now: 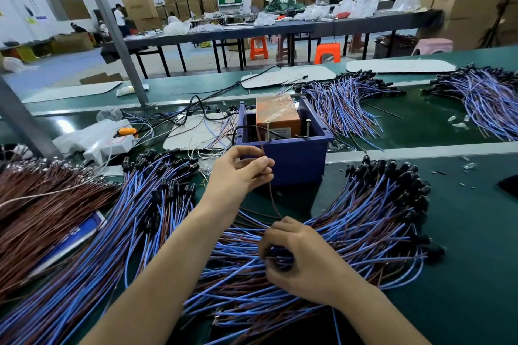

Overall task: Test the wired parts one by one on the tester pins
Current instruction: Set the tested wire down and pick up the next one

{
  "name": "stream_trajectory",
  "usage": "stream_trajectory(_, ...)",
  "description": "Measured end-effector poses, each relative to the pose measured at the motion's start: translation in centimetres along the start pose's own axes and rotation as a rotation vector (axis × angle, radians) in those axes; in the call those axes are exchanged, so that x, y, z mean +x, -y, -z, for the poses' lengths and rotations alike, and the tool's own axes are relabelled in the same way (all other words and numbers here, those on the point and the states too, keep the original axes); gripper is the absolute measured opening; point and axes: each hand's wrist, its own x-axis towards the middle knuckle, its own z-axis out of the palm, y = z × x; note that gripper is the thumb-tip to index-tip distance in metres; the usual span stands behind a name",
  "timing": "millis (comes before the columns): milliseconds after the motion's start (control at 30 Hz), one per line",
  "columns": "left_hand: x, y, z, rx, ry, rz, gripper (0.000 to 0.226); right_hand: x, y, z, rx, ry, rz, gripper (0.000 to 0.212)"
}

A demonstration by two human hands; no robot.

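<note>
Heap of blue-and-brown wired parts: blue dominant, brown streaks, black end caps.
Single thin brown wire: plain brown.
Square plastic tester box: deep violet-blue.
Rectangular block inside box: orange under glossy clear wrap.
Flat bench belt: dark green.
Loose wire bundle at left: reddish brown.
Small plastic stools: bright orange.

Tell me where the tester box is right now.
Head view, centre: the tester box sits on the green bench just beyond the left hand, which pinches a brown wire, with wire piles on either side.
</note>
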Motion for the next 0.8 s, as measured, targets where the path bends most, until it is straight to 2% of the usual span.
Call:
stream_trajectory(100,0.4,0.8,0.1,-0.043,-0.036,0.015,0.021,0.1,-0.5,-0.1,0.009,-0.018,-0.019,0.017)
stream_trajectory(167,0.7,1.2,0.2,-0.007,-0.021,0.011,0.021,0.2,-0.4,-0.1,0.036,-0.106,-0.036,0.027)
stream_trajectory(267,0.9,1.5,0.4,0.097,0.021,-0.023,0.020,0.3,-0.4,0.2,0.040,-0.410,-0.055,0.029)
stream_trajectory(367,0.8,1.5,0.2,0.257,0.068,-0.031,0.023,0.1,-0.6,0.8,0.063,-0.701,-0.170,0.028)
stream_trajectory(467,0.4,1.7,-0.1,0.181,0.153,0.050,0.029,-0.1,-0.8,1.3,0.194,-0.876,-0.327,0.027)
stream_trajectory(633,0.3,1.8,-0.2,0.146,0.272,0.054,0.035,-0.1,-1.4,1.4,0.355,-0.927,-0.496,0.022)
stream_trajectory(800,0.3,2.2,-0.2,0.166,0.300,0.028,0.036,0.1,-1.1,1.5,0.369,-0.888,-0.491,0.025)
